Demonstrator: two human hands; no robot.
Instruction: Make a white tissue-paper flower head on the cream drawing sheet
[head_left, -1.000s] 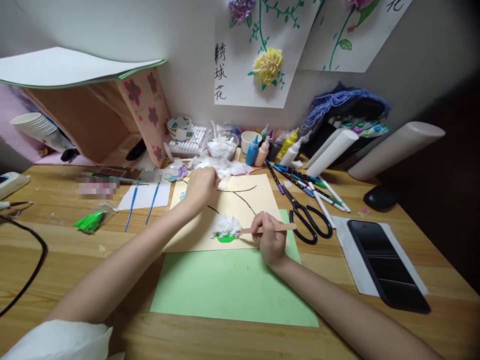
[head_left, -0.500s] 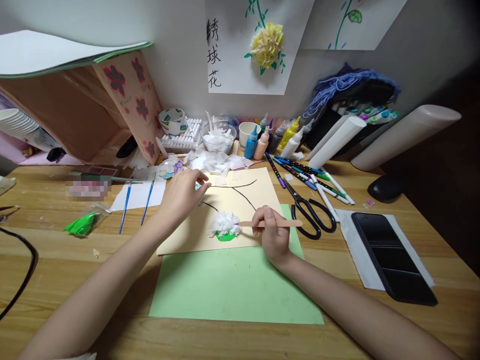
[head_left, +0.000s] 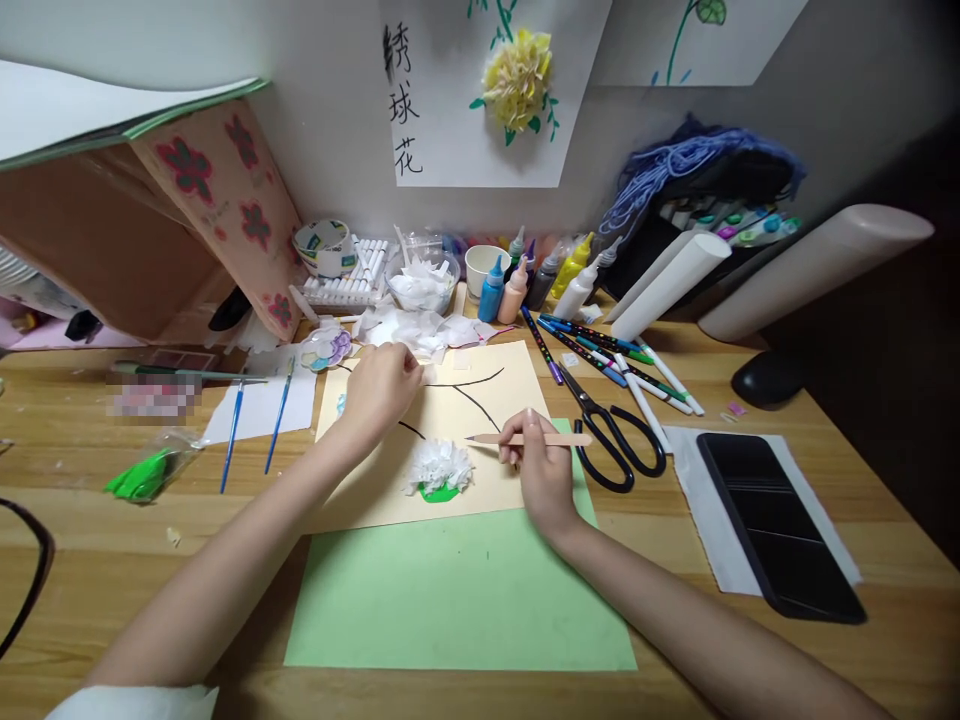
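My right hand (head_left: 541,468) grips a thin wooden stick (head_left: 559,439) held level, its tip pointing left above a white tissue-paper flower (head_left: 439,464) with a green base. The flower sits on a cream sheet (head_left: 487,400) with black drawn stems, which overlaps a green sheet (head_left: 457,600). My left hand (head_left: 379,385) is curled at the cream sheet's upper left, fingers pinched near loose white tissue pieces (head_left: 420,328); what it holds is too small to make out.
Black scissors (head_left: 615,440) and several markers (head_left: 615,360) lie right of the sheets. A dark phone (head_left: 776,520) rests on white paper. Paint bottles (head_left: 525,280), a bowl of tissue (head_left: 420,280), a palette (head_left: 324,350), two brushes (head_left: 255,425) and a green packet (head_left: 142,478) sit around.
The stick's tip has lifted off the flower and now hovers just above it. My left hand has reached back toward the tissue pile. The view has shifted slightly right and down.
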